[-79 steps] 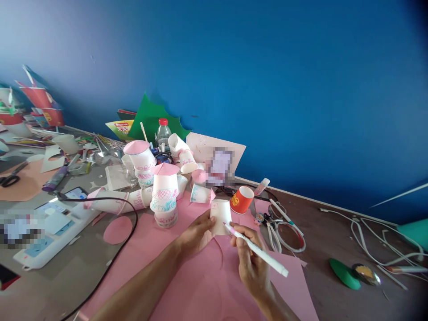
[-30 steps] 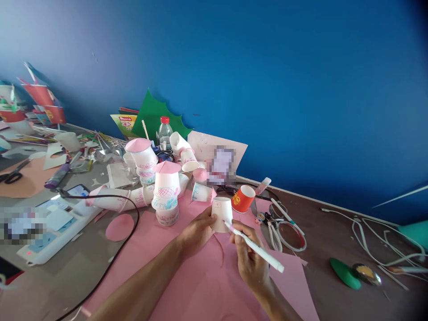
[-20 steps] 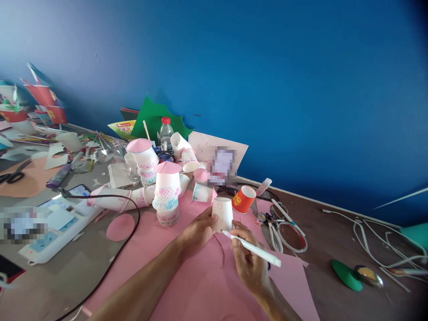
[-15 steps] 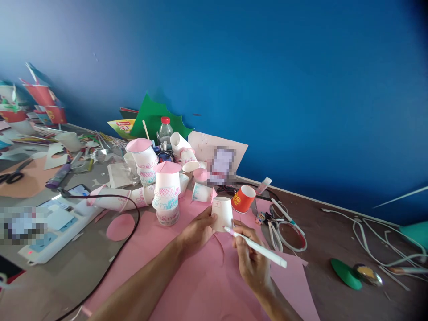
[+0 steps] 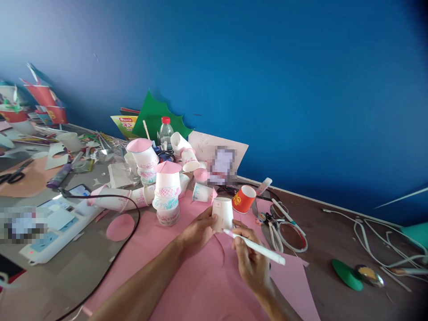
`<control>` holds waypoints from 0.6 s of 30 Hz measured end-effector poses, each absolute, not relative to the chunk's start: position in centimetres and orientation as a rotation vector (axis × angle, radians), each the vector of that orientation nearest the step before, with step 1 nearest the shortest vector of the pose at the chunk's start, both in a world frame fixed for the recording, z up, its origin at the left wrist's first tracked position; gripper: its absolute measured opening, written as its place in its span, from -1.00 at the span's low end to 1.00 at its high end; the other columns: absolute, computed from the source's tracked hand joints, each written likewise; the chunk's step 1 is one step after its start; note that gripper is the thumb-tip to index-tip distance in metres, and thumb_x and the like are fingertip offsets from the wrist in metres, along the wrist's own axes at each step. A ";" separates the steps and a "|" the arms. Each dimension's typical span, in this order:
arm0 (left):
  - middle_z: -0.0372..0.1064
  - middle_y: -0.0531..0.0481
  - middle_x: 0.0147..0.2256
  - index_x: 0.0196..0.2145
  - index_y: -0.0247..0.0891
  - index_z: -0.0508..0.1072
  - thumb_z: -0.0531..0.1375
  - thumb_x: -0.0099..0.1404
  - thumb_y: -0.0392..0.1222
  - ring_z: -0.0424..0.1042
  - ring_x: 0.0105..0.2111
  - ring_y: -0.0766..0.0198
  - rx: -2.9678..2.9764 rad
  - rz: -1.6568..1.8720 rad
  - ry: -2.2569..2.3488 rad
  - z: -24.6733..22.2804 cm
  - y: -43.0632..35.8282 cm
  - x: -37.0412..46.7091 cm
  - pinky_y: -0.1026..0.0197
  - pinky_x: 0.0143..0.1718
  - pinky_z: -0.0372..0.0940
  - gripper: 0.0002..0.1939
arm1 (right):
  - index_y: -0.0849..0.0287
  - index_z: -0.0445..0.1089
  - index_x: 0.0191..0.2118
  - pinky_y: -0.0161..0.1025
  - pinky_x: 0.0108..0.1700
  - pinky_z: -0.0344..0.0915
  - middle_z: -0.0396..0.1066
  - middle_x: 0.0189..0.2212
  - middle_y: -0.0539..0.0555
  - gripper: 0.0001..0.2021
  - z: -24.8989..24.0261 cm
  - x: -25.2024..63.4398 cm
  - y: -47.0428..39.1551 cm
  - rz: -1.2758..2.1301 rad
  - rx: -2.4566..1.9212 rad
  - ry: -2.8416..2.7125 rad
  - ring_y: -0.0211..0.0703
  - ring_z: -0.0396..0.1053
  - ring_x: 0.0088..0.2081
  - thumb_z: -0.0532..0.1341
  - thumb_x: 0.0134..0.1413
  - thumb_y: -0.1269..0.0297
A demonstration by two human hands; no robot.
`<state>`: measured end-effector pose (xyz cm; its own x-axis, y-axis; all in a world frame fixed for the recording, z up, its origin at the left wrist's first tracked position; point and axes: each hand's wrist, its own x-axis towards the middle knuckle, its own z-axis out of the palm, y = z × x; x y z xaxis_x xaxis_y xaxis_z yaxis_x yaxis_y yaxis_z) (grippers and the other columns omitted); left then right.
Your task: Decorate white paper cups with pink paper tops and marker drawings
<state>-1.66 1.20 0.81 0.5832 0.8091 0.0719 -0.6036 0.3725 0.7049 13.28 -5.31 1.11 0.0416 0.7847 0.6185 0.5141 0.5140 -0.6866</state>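
Observation:
My left hand (image 5: 199, 228) grips a white paper cup (image 5: 223, 214) by its left side, mouth downward, over pink paper (image 5: 200, 285). A small pink window-like outline is drawn on the cup's upper left. In my right hand (image 5: 250, 254) is a white felt-tip pen (image 5: 264, 250), its pink tip at the cup's lower edge; I cannot tell whether it touches. Fingers of the right hand also reach the cup's right side. Left of the hands stands a stack of decorated cups (image 5: 167, 191) with a pink cone roof. A red paper cup (image 5: 244, 199) lies tilted just behind the held cup.
A second roofed cup stack (image 5: 143, 156) and a bottle with a red cap (image 5: 166, 133) stand further back. A black cable (image 5: 129, 240) crosses the left side near a power strip (image 5: 50, 249). Scissors (image 5: 16, 173) lie far left. White cables (image 5: 371, 240) lie at the right.
The pen's tip has shifted very slightly left and down along the cup's lower edge, and its rear end has moved slightly too. Both hands keep their grips.

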 end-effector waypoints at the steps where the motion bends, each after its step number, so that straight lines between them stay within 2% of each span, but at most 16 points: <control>1: 0.44 -0.17 -0.14 0.13 -0.26 0.32 0.23 0.26 -0.07 0.36 -0.08 0.02 0.760 0.924 0.298 0.8 1.2 -1.6 0.09 -0.08 0.14 -0.49 | 0.11 0.34 -0.18 -0.13 -0.17 0.44 0.33 -0.57 -0.05 -0.87 1.0 13.3 -5.3 0.316 -1.136 -1.592 -0.17 0.42 -0.46 0.06 0.26 0.34; 4: 0.44 -0.16 -0.12 0.12 -0.24 0.33 0.21 0.28 -0.10 0.36 -0.07 0.03 0.758 0.920 0.279 0.6 1.2 -1.6 0.09 -0.06 0.14 -0.53 | 0.09 0.33 -0.13 -0.14 -0.16 0.43 0.38 -0.48 0.00 -0.86 0.7 13.5 -5.3 0.346 -1.153 -1.558 -0.15 0.44 -0.37 0.05 0.28 0.33; 7: 0.44 -0.16 -0.10 0.10 -0.24 0.35 0.22 0.27 -0.10 0.37 -0.06 0.02 0.752 0.922 0.282 0.3 1.2 -1.6 0.09 -0.05 0.14 -0.54 | 0.08 0.32 -0.08 -0.14 -0.14 0.42 0.46 -0.31 0.09 -0.84 0.4 13.5 -5.2 0.345 -1.146 -1.566 -0.10 0.46 -0.23 0.05 0.28 0.32; 10: 0.44 -0.17 -0.09 0.11 -0.24 0.35 0.21 0.28 -0.12 0.36 -0.05 0.01 0.758 0.917 0.280 0.4 1.1 -1.7 0.08 -0.04 0.14 -0.55 | 0.08 0.32 -0.06 -0.19 -0.22 0.42 0.47 -0.21 0.12 -0.82 0.3 13.4 -5.1 0.355 -1.140 -1.566 -0.13 0.46 -0.26 0.05 0.29 0.31; 15: 0.45 -0.19 -0.12 0.12 -0.27 0.34 0.21 0.27 -0.12 0.37 -0.05 0.00 0.765 0.911 0.284 0.9 1.1 -1.7 0.07 -0.02 0.15 -0.53 | 0.13 0.35 -0.09 -0.32 -0.44 0.37 0.42 -0.44 0.02 -0.82 0.5 13.4 -5.2 0.369 -1.221 -1.510 -0.22 0.39 -0.47 0.05 0.30 0.28; 18: 0.46 -0.18 -0.14 0.09 -0.27 0.36 0.22 0.26 -0.10 0.38 -0.07 0.02 0.748 0.902 0.276 1.0 1.1 -1.6 0.07 -0.03 0.16 -0.54 | 0.15 0.35 -0.14 -0.35 -0.50 0.33 0.37 -0.52 -0.03 -0.83 1.0 13.5 -5.0 0.360 -1.209 -1.467 -0.26 0.35 -0.53 0.04 0.31 0.27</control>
<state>-1.62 1.12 1.04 0.6061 0.7909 0.0845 -0.6083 0.3924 0.6899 13.45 -4.99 0.97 0.1737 0.8164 0.5508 0.4688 0.4233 -0.7753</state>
